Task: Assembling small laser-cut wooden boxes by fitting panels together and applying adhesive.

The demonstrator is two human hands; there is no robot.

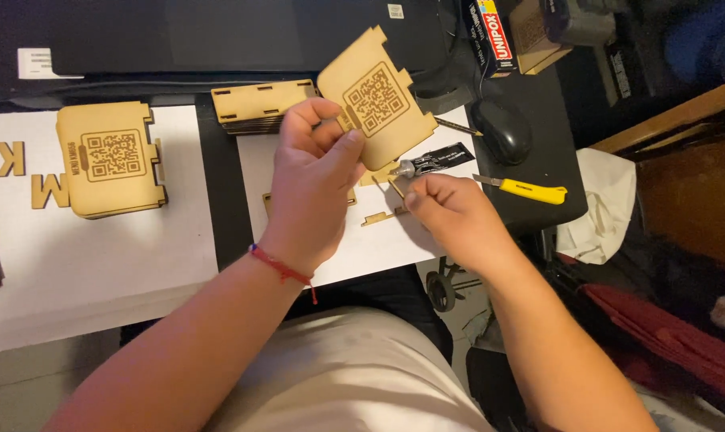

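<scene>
Plywood panel (pixel 376 108) with an engraved square code was pinched at its lower-left edge by the left hand (pixel 314 180), tilted above the table (pixel 538 136). Right hand (pixel 450 210) fingers gripped a small glue tube (pixel 434 160), nozzle just below the panel's bottom edge.

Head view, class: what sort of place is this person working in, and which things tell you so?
Probably a home desk used for craft assembly. The left hand holds a laser-cut wooden panel, the right hand a glue tube; a stack of panels, a utility knife and a mouse lie around.
</scene>
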